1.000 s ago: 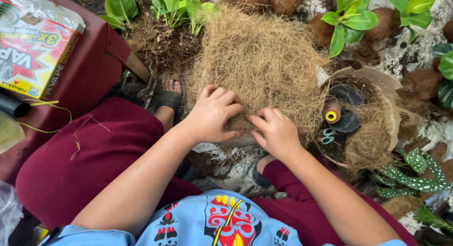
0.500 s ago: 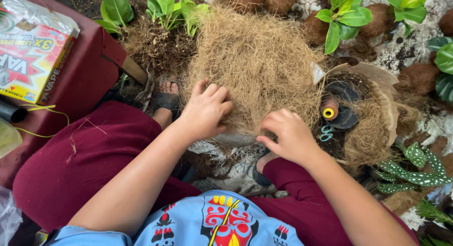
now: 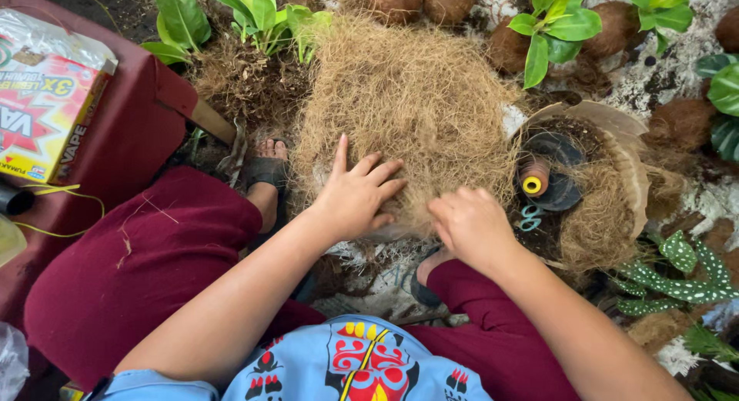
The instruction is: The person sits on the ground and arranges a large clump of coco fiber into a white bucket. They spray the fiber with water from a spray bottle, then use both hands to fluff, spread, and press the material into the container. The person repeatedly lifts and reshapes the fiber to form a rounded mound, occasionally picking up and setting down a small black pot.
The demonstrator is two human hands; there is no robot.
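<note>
Coconut fibre (image 3: 408,116), a broad tan mat of it, lies on the ground in front of the seated person, between the leafy seedlings (image 3: 254,16) at the top and the person's knees. Left hand (image 3: 358,193) rests flat on the near edge of the mat, fingers spread and pressing down rather than gripping. Right hand (image 3: 469,224) has shifted: half a second ago and before that it sat close beside the left on the mat; now it has drawn to the right and its fingers curl around the near right edge of the fibre, pinching a tuft, though the fingertips are partly hidden. The hands are thus further apart, which suggests the fibre is being spread or pulled out along its edge. Just right of the hands, a shallow basket (image 3: 616,162) holds a spool of thread (image 3: 533,176) and small blue-handled scissors (image 3: 530,218). A red stool (image 3: 115,131) with a printed box (image 3: 42,116) stands at left.
</note>
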